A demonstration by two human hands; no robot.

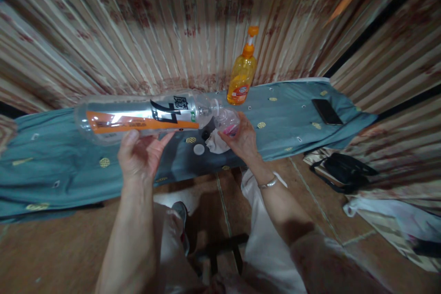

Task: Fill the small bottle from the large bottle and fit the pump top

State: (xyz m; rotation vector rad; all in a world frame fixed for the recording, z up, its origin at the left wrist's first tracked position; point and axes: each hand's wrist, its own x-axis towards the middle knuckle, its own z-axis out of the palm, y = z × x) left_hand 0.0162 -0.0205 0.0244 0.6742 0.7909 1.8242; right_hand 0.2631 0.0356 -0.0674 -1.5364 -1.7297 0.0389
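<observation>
Here my left hand grips a large clear plastic bottle from below, tipped on its side above the near edge of the cloth-covered table, its mouth meeting a small clear container that my right hand clasps. Largely empty as far as I can see, the bottle looks light, thin-walled and easy to dent, so I judge the labelled middle the surest hold; its orange-banded label bears large black characters I cannot make out. An orange pump bottle stands at the far edge, its label too small to read.
</observation>
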